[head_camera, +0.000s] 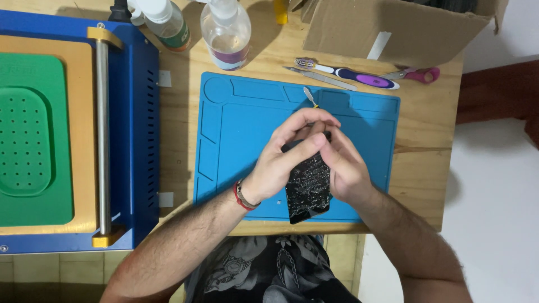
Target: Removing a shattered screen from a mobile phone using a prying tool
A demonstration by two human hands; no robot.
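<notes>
Both hands meet over the blue silicone work mat (236,140) on the wooden table (426,140). The left hand (281,163) wraps the upper end of a black smartphone with a shattered glass face (307,191), fingers curled tight around its edges. The right hand (342,168) clamps the phone's other side and pinches a thin metal pry tool (309,96), whose tip sticks up past the knuckles (where it enters the phone is hidden, probably the top seam). The phone looks light and stiff, but the cracked glass is fragile and sharp; the frame edges seem the safest hold. 2 clear bottles (225,33) stand beyond the mat.
</notes>
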